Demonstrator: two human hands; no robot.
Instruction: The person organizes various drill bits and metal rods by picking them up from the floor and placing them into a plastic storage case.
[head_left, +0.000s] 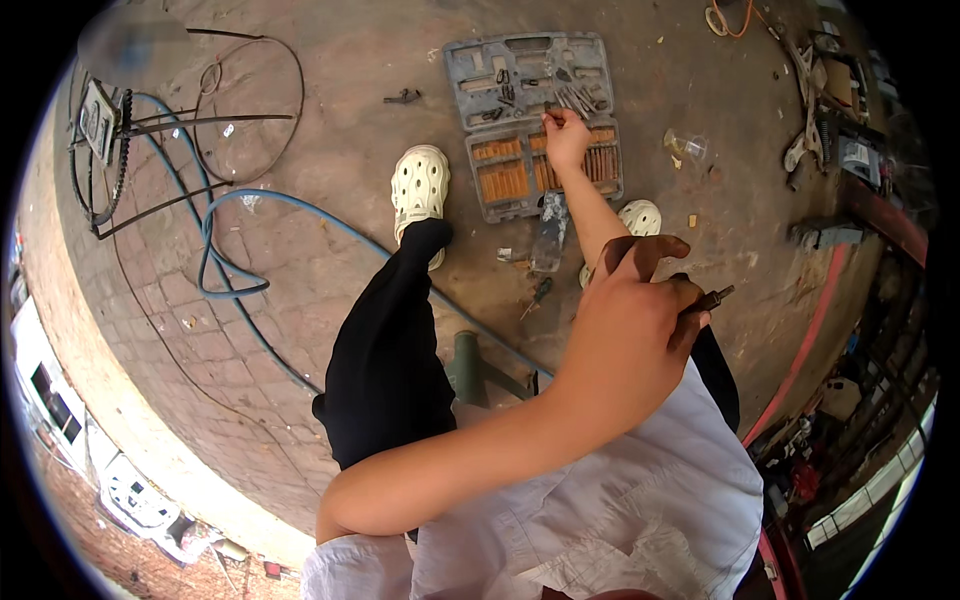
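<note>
An open grey plastic tool case (615, 82) lies on the ground, with small dark metal pieces (508, 93) and a bundle of slim metal rods (576, 99) in its far half. Rows of orange-brown slots or pieces (504, 182) fill the near half. My right hand (566, 139) is over the case's middle, thumb and fingertips close together by a small dark piece; whether they grip it is unclear. Across my body reaches my left arm, and my left hand (645, 307) holds a small dark metal part (716, 298) between its fingers, well above the ground.
A screwdriver (537, 295) and a clear plastic packet (550, 234) lie near the case. A dark metal piece (403, 97) is left of it. A blue hose (300, 201) loops across the ground past my feet. Metal parts (808, 112) and a red bar (885, 217) are at right.
</note>
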